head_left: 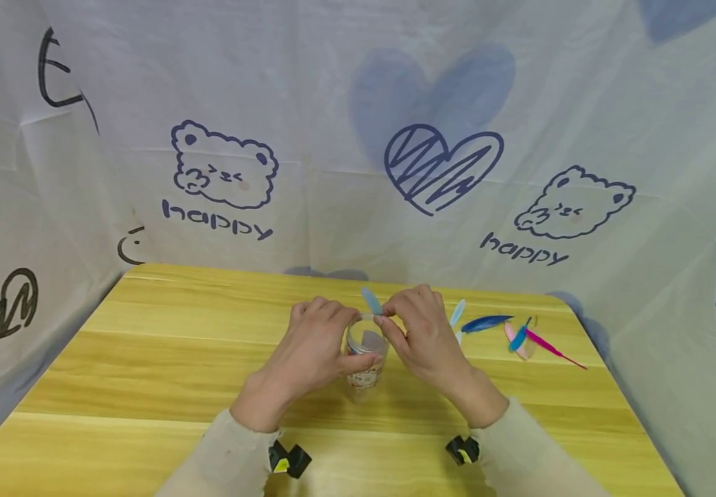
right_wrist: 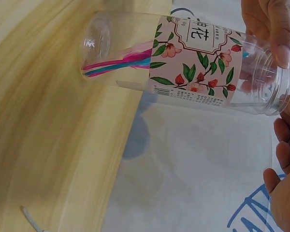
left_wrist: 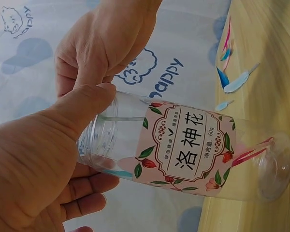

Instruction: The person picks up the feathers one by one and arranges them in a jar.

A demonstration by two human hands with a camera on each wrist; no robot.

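A clear plastic jar [head_left: 365,378] with a pink floral label [left_wrist: 183,147] stands upright on the wooden table. My left hand [head_left: 315,339] grips it round the neck, thumb across the near side. At the jar's open mouth, my right hand [head_left: 424,333] pinches a light blue feather [head_left: 371,301] between thumb and forefinger; the feather's upper part sticks up above the rim. Through the clear wall near the base, pink and blue feathers [right_wrist: 123,62] show inside the jar. The label hides the middle of the contents.
Right of the jar lie several loose feathers: a pale blue one [head_left: 457,314], a dark blue one [head_left: 487,323], a turquoise one [head_left: 518,338], a pale pink one [head_left: 510,334] and a magenta one [head_left: 544,342]. Behind the table [head_left: 165,331] hangs a printed white cloth [head_left: 320,103].
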